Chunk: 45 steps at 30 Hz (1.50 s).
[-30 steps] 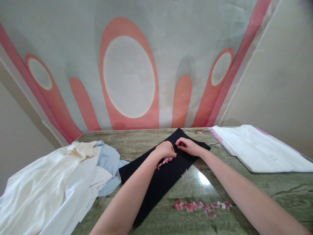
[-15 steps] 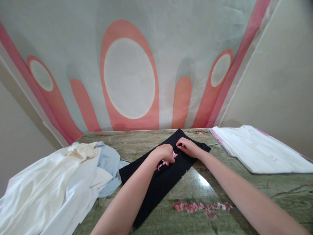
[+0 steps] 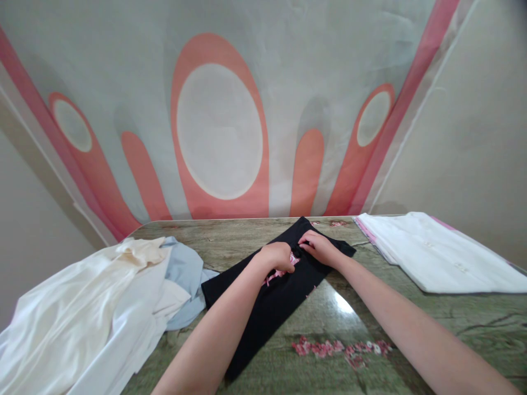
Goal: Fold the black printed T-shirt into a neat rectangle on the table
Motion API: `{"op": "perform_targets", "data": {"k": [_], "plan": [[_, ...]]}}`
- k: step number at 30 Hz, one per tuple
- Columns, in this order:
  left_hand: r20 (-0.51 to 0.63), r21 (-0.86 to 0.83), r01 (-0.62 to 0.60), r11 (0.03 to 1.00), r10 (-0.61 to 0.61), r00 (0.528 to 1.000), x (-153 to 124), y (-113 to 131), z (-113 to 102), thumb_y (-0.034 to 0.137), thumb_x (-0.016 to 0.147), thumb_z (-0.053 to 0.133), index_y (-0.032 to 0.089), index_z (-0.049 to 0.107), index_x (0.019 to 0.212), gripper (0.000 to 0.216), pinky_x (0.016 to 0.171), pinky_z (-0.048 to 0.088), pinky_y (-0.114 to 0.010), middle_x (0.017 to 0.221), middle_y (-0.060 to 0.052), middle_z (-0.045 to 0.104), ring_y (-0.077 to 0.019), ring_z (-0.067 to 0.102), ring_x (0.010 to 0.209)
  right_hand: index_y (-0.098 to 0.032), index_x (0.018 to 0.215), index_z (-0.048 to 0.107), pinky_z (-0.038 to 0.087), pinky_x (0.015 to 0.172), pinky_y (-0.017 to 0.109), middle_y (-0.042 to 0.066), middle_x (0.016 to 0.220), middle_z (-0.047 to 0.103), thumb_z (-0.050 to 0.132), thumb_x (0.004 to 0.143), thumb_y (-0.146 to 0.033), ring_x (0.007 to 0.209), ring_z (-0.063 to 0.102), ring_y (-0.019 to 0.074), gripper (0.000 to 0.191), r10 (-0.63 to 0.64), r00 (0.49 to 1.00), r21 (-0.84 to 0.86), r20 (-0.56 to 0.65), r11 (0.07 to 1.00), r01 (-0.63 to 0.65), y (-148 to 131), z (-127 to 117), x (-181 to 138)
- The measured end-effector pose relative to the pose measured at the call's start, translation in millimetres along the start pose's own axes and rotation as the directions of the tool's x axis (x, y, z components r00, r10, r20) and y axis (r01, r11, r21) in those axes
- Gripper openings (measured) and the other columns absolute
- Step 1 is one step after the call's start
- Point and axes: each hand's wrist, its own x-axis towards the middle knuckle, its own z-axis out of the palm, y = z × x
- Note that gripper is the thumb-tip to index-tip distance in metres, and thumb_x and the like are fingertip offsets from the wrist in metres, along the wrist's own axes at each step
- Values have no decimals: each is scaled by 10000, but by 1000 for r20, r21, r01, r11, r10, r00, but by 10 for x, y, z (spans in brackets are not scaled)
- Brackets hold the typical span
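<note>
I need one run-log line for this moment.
left hand: curled on black garment | right hand: fingertips on it | left: loose white clothes | right: folded white shirt

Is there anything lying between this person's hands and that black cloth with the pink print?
Nothing visible. The left hand, curled, and the right hand both rest directly on the black folded garment. The pile of white and blue clothes and the folded white shirt lie off to either side.

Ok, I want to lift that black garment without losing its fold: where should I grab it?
The black garment lies flat as a long diagonal strip, so probably pinch both corners of its far narrow end from above, where the left hand and right hand rest.
</note>
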Motion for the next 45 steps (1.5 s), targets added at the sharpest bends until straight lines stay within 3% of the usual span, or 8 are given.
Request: {"op": "perform_targets", "data": {"k": [7, 10, 16, 24, 30, 34, 41, 45], "plan": [[155, 4, -88, 996, 86, 984, -22, -108, -24, 327, 564, 657, 155, 640, 647, 191, 565, 431, -213, 670, -39, 664, -149, 585, 587, -184, 900, 606, 456, 604, 287, 55, 897, 591, 535, 787, -279, 596, 532, 120, 164, 165, 986, 61, 32, 984, -167, 36, -128, 39], [183, 58, -111, 992, 99, 978, -12, -145, -5, 313, 541, 666, 150, 637, 635, 191, 533, 418, -213, 661, -39, 658, -146, 569, 556, -169, 933, 601, 463, 657, 293, 75, 907, 627, 540, 776, -269, 704, 584, 159, 196, 305, 952, 4, 5, 952, -305, 200, -324, 24], [143, 74, -120, 990, 108, 984, -62, -135, -33, 261, 556, 603, 138, 640, 638, 153, 509, 404, -222, 645, -43, 644, -158, 560, 563, -147, 811, 639, 453, 673, 298, 98, 817, 660, 643, 689, -336, 746, 608, 210, 225, 657, 754, -296, 20, 724, -623, 588, -704, -153], [-58, -23, -57, 998, 56, 997, -327, -164, 133, 270, 636, 539, 179, 656, 737, 180, 568, 417, -234, 727, -43, 647, -183, 593, 677, -163, 772, 604, 431, 445, 268, 33, 590, 578, 626, 638, -567, 509, 539, 154, 427, 787, 536, -214, 307, 606, -766, 656, -904, -307], [-361, 30, -19, 999, 28, 932, -578, -250, 503, 309, 731, 488, 211, 620, 805, 180, 645, 422, -278, 798, -47, 628, -203, 587, 760, -155, 629, 576, 383, 388, 207, -23, 479, 494, 704, 603, -394, 428, 462, 95, 273, 753, 532, -117, 387, 613, -782, 681, -918, -327], [-412, -25, -3, 1000, -8, 911, -684, -309, 624, 291, 735, 494, 212, 590, 791, 137, 618, 411, -260, 807, -32, 618, -187, 578, 748, -158, 611, 597, 421, 412, 199, -20, 502, 516, 692, 621, -308, 474, 489, 99, 178, 752, 555, 14, 356, 590, -808, 698, -910, -348], [-467, -178, -73, 981, -19, 884, -650, -351, 667, 272, 784, 478, 201, 563, 800, 112, 602, 396, -237, 786, -11, 623, -160, 581, 715, -155, 676, 573, 499, 480, 246, 3, 585, 587, 678, 639, -201, 541, 561, 131, 120, 822, 492, 219, 288, 443, -869, 766, -860, -398], [-459, -292, -139, 946, -11, 888, -630, -372, 665, 284, 817, 473, 211, 551, 904, 138, 613, 398, -232, 749, 10, 641, -153, 594, 709, -162, 738, 567, 468, 449, 219, -2, 596, 602, 670, 645, -203, 527, 559, 124, 145, 807, 570, 225, 154, 533, -815, 903, -790, -423]]}}
